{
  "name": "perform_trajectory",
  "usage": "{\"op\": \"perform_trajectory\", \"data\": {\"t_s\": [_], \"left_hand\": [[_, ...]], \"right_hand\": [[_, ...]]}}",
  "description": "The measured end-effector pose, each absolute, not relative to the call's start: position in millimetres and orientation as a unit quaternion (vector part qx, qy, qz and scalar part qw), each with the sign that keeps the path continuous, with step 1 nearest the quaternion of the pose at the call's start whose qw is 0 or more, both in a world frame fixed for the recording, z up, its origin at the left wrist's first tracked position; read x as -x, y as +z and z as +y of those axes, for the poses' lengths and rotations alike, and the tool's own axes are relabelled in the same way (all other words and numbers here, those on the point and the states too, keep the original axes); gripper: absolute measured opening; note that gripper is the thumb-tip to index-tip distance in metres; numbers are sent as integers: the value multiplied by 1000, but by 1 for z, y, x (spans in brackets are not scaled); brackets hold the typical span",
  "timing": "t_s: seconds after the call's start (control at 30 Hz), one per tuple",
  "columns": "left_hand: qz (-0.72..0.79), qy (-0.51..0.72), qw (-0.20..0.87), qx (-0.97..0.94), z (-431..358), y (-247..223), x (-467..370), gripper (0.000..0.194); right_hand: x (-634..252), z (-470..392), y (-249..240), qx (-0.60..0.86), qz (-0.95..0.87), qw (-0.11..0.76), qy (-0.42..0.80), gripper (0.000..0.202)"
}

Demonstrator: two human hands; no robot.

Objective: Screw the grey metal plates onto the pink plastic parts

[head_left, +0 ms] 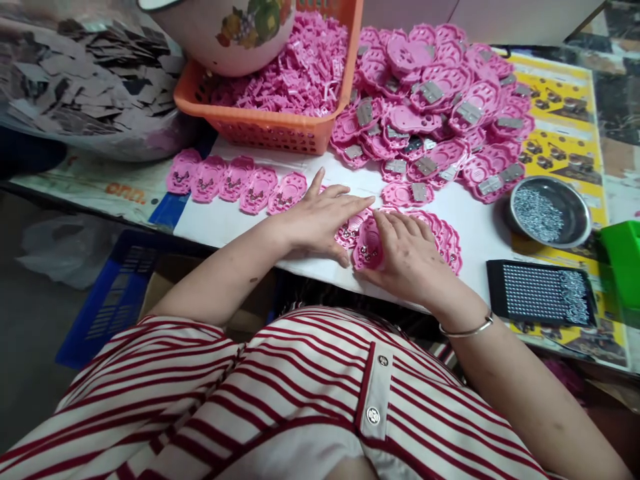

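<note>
Pink plastic shells point(258, 189) with small metal bits inside lie in a row along the white sheet point(200, 223), running from the left to my hands. My left hand point(325, 217) lies over part of this row, palm down with its fingers spread. My right hand point(407, 253) rests on more shells, its fingers close together and its thumb side along a pink shell point(369, 245). Further shells point(445, 240) stand overlapped just right of that hand. What lies under both palms is hidden.
An orange basket point(265, 130) of small pink parts holds an enamel bowl point(235, 33). Pink shells with metal plates point(430, 120) are heaped behind my hands. At the right are a metal bowl of screws point(545, 212), a black screw tray point(543, 292) and a green bin point(623, 260).
</note>
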State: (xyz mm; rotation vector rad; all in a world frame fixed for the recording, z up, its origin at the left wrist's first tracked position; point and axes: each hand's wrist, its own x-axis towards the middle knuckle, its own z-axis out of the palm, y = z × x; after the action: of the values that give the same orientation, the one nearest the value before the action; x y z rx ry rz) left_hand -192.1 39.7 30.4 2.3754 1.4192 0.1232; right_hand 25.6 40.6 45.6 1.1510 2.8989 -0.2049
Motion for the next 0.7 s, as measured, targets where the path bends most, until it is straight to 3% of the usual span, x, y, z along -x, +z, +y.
{"op": "perform_trajectory", "data": {"t_s": [0.53,0.7], "left_hand": [[572,29,134,-809,20,30,218,117],[582,38,124,-803,18,27,220,122]], "right_hand": [[6,55,39,-354,925,15,-137,95],[0,55,38,-375,919,10,-126,86]]}}
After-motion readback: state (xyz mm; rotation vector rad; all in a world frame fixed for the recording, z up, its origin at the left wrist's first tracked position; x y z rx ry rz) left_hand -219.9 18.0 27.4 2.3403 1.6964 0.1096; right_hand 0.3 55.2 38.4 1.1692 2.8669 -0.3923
